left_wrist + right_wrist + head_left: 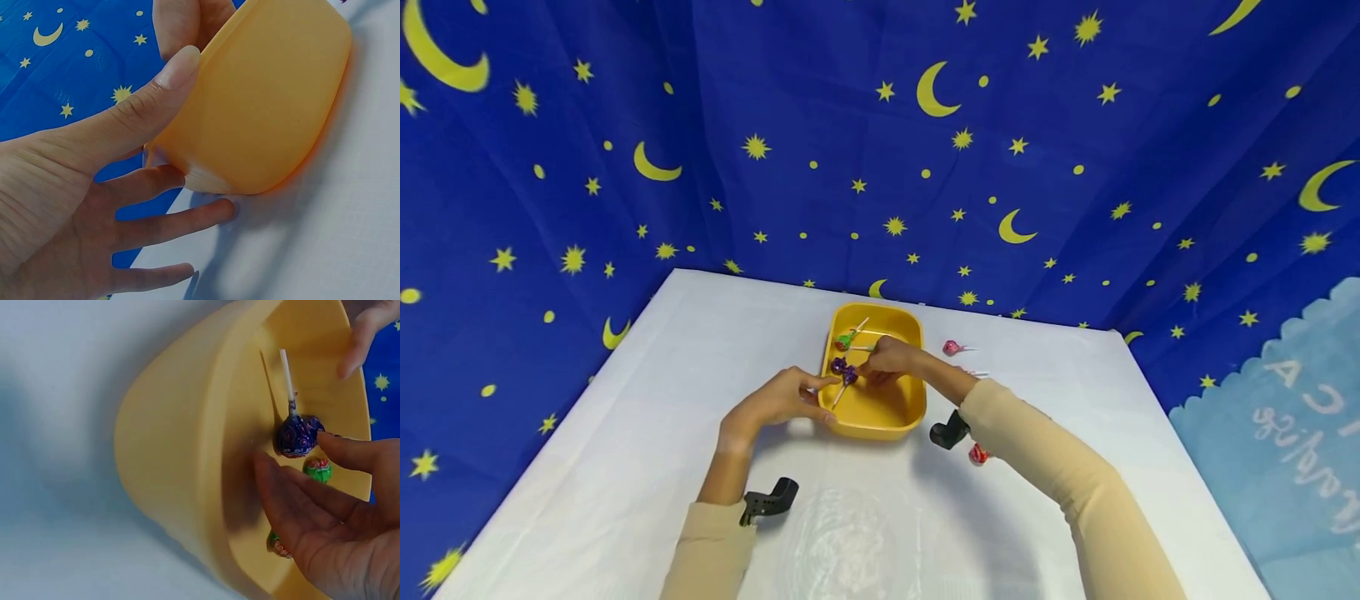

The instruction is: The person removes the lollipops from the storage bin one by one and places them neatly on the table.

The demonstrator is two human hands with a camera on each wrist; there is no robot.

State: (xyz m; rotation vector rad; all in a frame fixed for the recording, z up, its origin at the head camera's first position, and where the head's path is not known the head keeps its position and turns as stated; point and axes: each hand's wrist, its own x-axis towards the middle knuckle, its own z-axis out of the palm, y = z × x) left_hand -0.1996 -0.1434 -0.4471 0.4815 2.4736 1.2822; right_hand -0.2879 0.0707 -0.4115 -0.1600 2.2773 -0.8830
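Note:
A yellow plastic bin [880,432] stands on the white table. My left hand [778,398] holds its left rim between thumb and index finger; in the left wrist view the other fingers [169,229] spread straight beside the wall. My right hand [889,360] reaches inside the bin, fingers extended and apart from the thumb. Its thumb tip is right at a purple-wrapped lollipop [295,434], one of two lying side by side. Green-wrapped lollipops lie near them, one [317,469] beyond the thumb and another [279,545] partly hidden by the hand.
Right of the bin lie a pink lollipop [952,347] and a red one [977,454], with another partly behind the right forearm. Black camera mounts [771,500] sit on both wrists. A blue star-and-moon cloth [850,208] hangs behind the table.

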